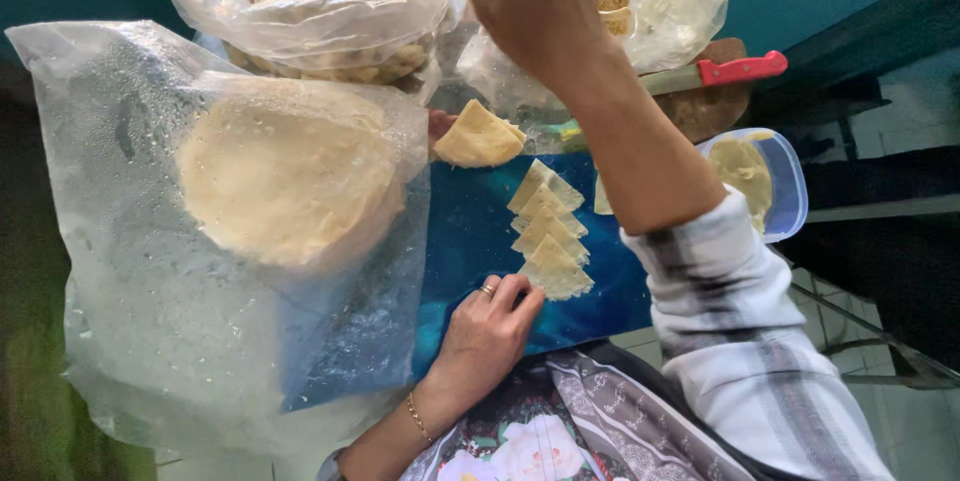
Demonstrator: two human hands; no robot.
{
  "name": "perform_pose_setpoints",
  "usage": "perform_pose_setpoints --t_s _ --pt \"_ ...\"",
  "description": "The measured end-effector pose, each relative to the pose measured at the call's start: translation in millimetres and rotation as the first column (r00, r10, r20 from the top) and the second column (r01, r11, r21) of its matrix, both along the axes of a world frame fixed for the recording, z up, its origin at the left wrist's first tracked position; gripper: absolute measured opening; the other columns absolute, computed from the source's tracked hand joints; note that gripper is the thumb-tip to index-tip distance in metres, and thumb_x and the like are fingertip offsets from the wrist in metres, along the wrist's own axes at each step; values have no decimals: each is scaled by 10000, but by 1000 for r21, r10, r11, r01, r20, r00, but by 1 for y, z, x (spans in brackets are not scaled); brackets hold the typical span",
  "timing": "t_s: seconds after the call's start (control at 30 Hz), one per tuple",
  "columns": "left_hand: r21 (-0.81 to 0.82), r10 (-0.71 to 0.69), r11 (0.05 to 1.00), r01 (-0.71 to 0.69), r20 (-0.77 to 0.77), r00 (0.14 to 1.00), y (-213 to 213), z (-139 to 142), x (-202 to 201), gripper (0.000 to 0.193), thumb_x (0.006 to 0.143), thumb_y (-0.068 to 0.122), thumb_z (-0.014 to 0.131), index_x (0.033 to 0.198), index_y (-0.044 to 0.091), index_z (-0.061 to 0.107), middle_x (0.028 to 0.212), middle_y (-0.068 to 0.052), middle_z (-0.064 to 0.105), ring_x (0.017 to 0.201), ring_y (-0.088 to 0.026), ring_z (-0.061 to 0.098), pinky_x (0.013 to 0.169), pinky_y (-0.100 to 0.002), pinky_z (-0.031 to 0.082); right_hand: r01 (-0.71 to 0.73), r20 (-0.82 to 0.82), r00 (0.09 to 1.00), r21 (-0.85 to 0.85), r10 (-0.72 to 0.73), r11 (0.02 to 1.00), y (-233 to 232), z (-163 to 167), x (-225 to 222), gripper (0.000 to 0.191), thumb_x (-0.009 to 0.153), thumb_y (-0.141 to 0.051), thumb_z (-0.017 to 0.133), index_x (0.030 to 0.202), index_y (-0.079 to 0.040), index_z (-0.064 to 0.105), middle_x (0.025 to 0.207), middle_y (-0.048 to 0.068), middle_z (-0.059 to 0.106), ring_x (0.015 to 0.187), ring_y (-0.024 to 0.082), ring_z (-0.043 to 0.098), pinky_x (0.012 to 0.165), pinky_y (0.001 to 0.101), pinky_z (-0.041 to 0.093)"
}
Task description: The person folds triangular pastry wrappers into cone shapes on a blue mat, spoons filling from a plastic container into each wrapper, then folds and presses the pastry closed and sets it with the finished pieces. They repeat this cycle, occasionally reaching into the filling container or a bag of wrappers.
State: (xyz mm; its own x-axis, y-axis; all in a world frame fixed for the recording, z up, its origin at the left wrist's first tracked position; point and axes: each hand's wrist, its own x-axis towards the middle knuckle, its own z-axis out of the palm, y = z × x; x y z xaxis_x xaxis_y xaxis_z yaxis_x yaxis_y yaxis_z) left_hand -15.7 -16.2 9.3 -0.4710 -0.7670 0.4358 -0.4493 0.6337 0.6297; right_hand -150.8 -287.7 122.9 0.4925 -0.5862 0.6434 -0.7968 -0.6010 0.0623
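My left hand [487,331], with a ring and a bracelet, rests on a blue board [470,241]. Its fingertips touch the nearest of several folded dough triangles [548,233] lined up there. My right hand [530,1], on a striped-sleeved arm, reaches up to the top edge between two plastic bags. Its fingers are cut off by the frame, so what it holds is hidden. One more folded triangle [478,136] lies at the board's far edge.
A clear plastic bag holding a stack of round dough sheets [290,176] covers the left. Behind it a bag of rolled pastries [330,1]. A red-handled knife [740,69] lies on a wooden block [715,111]. A clear tub [795,181] of pale filling sits right.
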Motion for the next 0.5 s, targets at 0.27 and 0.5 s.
perform_pose_setpoints --t_s 0.27,0.5 --pt "-28 -3 1000 5 50 999 0 0 -2 285 772 18 684 1052 53 645 1000 -91 596 879 -270 621 701 -373 527 345 -402 830 -173 -386 922 49 -34 -128 180 854 -335 775 893 -161 748 930 46 673 921 260 680 742 423 519" --pt "-56 24 998 -23 26 999 1 4 -6 227 811 20 702 1027 66 649 1000 -71 599 864 -253 629 698 -364 524 379 -39 925 55 -378 924 17 -83 -156 81 990 -128 677 938 -66 688 989 163 660 834 386 677 696 498 533"
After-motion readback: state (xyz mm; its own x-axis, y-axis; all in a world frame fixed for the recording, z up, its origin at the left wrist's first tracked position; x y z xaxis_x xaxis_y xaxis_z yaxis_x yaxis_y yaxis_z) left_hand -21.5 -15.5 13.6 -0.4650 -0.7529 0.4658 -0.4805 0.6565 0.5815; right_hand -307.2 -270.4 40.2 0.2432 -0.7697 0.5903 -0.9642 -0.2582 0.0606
